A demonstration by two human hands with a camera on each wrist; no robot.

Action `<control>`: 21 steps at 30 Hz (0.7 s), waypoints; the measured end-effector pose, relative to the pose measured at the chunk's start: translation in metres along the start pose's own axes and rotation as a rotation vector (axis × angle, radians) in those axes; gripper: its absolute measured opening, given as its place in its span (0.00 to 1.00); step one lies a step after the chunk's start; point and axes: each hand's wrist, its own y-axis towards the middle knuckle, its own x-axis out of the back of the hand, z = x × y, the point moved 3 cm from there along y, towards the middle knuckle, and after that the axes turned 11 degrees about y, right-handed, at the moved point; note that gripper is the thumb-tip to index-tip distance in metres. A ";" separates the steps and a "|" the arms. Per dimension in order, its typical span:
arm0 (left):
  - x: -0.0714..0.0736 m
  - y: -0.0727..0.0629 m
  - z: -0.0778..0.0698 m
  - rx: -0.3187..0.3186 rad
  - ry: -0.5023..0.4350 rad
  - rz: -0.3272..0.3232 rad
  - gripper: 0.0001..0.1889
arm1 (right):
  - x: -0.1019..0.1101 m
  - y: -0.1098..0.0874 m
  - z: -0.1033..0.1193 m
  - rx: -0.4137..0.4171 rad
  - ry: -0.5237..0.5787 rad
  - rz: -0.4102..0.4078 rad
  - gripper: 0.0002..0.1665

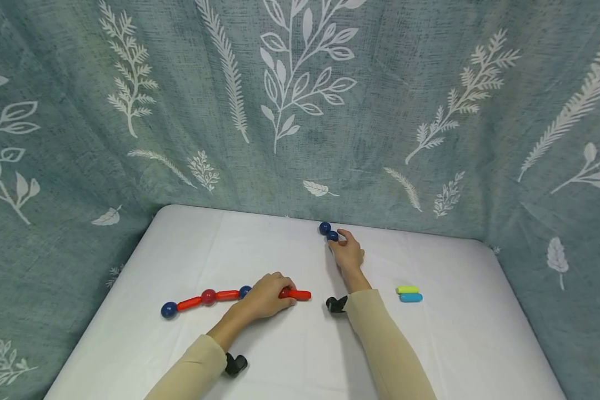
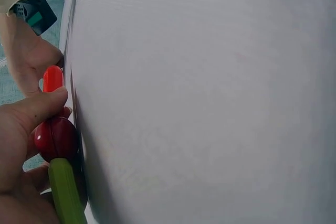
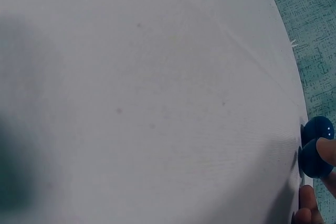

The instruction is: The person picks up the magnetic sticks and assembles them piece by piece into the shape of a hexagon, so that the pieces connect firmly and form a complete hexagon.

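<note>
A row of balls and rods runs across the left half of the table, from a blue ball [image 1: 169, 310] through a red rod [image 1: 189, 303], a middle red ball [image 1: 208, 297] and another red rod [image 1: 227, 295] to a second blue ball [image 1: 245, 291]. My left hand [image 1: 266, 294] grips the row's right-hand red ball [image 2: 58, 139], with an end red rod [image 1: 302, 295] beyond it. The left wrist view shows a green rod [image 2: 67, 190], covered by that hand from above. At the far edge my right hand [image 1: 349, 254] pinches a blue ball [image 1: 332, 236] beside another blue ball [image 1: 325, 228].
On the right of the white table [image 1: 460, 333] lie a yellow-green rod [image 1: 407, 289] and a light blue rod [image 1: 411, 298], side by side. Black wrist devices [image 1: 336, 304] stick out at both sleeves. A patterned green curtain [image 1: 300, 183] hangs behind the table.
</note>
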 end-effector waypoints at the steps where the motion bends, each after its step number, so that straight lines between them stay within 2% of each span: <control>1: 0.000 0.000 0.000 -0.001 -0.006 -0.003 0.11 | 0.000 0.000 0.000 0.003 -0.010 -0.004 0.29; 10: -0.004 -0.001 0.002 0.005 -0.014 -0.006 0.10 | -0.001 0.000 0.001 0.028 -0.052 -0.017 0.26; 21: 0.000 -0.001 0.001 -0.016 0.014 0.009 0.11 | -0.002 0.000 -0.001 0.062 -0.076 -0.021 0.25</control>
